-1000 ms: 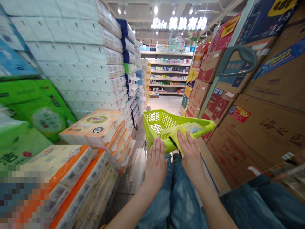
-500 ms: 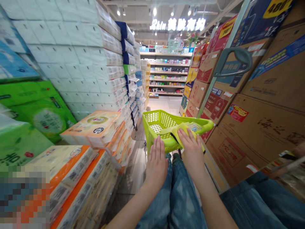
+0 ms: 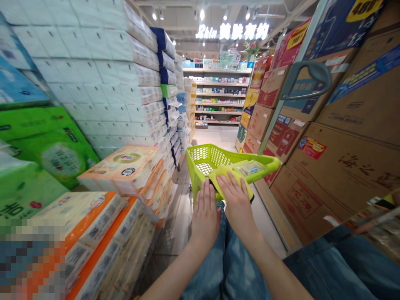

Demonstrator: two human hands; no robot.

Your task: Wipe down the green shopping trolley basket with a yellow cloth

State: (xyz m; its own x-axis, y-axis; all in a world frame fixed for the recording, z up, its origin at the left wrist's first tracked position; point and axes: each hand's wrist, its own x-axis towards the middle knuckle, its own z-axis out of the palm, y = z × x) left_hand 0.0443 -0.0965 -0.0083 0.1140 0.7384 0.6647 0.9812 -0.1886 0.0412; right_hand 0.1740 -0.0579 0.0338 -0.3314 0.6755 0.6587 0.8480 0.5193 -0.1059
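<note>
A lime-green shopping basket (image 3: 206, 160) stands on the aisle floor in front of my knees, with nothing in it that I can see. My left hand (image 3: 204, 208) lies flat with its fingers stretched out, fingertips against the basket's near rim. My right hand (image 3: 238, 199) is laid flat, fingers out, on a yellow-green cloth (image 3: 229, 183) draped over the near right corner of the basket. A small printed packet or label (image 3: 250, 168) sits on the rim just beyond that hand.
Stacked tissue packs (image 3: 125, 166) wall the left side of the aisle. Cardboard cartons (image 3: 340, 166) line the right, with a grey trolley handle (image 3: 309, 79) leaning against them. Shelves (image 3: 218, 96) close the far end. Another person's jeans (image 3: 343, 266) show at lower right.
My right hand has slid left along the basket's rim with the cloth under it, closer to my left hand. The left hand has stayed put.
</note>
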